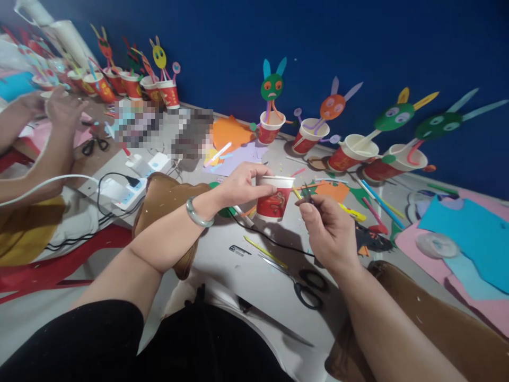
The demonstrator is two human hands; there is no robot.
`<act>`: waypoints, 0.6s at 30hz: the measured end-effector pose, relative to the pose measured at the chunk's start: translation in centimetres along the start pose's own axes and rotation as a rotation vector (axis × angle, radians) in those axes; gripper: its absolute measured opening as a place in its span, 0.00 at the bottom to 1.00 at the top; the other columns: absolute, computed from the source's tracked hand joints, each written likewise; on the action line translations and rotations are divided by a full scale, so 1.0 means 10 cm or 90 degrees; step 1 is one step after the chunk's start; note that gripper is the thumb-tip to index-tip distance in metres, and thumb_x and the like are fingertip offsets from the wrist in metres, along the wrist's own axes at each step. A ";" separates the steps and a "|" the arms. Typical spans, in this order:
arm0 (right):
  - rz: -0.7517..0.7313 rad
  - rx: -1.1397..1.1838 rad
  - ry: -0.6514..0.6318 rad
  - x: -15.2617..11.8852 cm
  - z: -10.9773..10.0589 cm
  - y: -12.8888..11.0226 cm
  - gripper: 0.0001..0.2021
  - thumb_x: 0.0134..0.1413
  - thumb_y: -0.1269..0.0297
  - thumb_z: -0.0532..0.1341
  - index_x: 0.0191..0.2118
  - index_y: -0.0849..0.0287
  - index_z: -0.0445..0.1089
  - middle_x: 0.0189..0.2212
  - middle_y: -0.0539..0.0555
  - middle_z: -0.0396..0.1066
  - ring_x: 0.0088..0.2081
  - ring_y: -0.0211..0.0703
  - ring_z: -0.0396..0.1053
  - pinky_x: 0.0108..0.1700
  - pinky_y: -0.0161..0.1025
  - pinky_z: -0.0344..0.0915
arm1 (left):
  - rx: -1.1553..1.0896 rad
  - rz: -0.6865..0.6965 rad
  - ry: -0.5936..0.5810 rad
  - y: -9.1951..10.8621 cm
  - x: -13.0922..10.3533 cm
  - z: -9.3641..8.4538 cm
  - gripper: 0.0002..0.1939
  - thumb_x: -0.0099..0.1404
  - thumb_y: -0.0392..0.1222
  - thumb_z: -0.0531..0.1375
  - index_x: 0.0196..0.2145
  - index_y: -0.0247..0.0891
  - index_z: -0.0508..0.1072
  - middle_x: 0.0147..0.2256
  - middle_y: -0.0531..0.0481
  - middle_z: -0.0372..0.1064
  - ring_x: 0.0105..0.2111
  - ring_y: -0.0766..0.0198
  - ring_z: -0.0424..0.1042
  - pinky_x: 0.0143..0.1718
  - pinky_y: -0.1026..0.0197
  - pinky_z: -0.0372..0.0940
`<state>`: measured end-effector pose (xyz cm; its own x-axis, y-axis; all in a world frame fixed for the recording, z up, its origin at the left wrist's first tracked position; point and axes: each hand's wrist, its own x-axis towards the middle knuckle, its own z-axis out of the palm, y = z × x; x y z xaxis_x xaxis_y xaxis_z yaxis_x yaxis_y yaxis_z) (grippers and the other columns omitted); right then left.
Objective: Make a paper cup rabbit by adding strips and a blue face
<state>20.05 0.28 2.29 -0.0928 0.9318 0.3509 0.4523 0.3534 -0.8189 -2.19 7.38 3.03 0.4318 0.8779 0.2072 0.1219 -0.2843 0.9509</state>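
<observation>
My left hand (241, 187), with a pale green bangle on its wrist, grips a red and white paper cup (275, 204) by its rim and side. The cup stands upright above the table. Just right of it, my right hand (332, 231) is closed on a small dark pointed tool (306, 194); its exact kind is hard to make out. Below the hands lie black-handled scissors (296, 281), a yellow strip (264, 251) and a small black flat piece (240, 250).
Paper cups with paper animal heads, such as a green one (272, 87), line the blue wall. Blue paper (469, 233) and a tape roll (436, 245) lie right. A power strip (129, 193) with cables is at left, near another person's hands (66, 109).
</observation>
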 end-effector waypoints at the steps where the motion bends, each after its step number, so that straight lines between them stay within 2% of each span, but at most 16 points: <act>1: -0.009 -0.016 -0.008 0.00 0.00 0.00 0.24 0.68 0.37 0.60 0.37 0.56 0.71 0.22 0.47 0.63 0.24 0.37 0.59 0.27 0.37 0.57 | -0.001 0.001 0.001 0.00 0.00 0.00 0.10 0.58 0.46 0.65 0.28 0.37 0.73 0.25 0.56 0.65 0.27 0.70 0.62 0.31 0.64 0.59; 7: -0.027 -0.078 -0.057 -0.01 0.02 0.02 0.20 0.71 0.45 0.59 0.34 0.55 0.72 0.21 0.47 0.64 0.23 0.37 0.60 0.28 0.37 0.57 | 0.013 0.013 0.000 0.03 -0.01 0.00 0.10 0.58 0.46 0.64 0.28 0.37 0.73 0.24 0.55 0.65 0.26 0.70 0.62 0.30 0.64 0.60; 18: -0.026 -0.138 -0.059 0.00 0.04 0.05 0.20 0.71 0.45 0.58 0.33 0.55 0.73 0.20 0.48 0.64 0.23 0.39 0.60 0.29 0.39 0.58 | 0.077 0.090 -0.001 -0.01 -0.02 0.01 0.09 0.60 0.45 0.63 0.28 0.37 0.74 0.26 0.54 0.70 0.28 0.70 0.65 0.35 0.63 0.63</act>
<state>19.94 0.46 1.68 -0.1912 0.9242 0.3306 0.6256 0.3743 -0.6845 -2.18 7.19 2.90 0.4536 0.8256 0.3357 0.1673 -0.4488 0.8778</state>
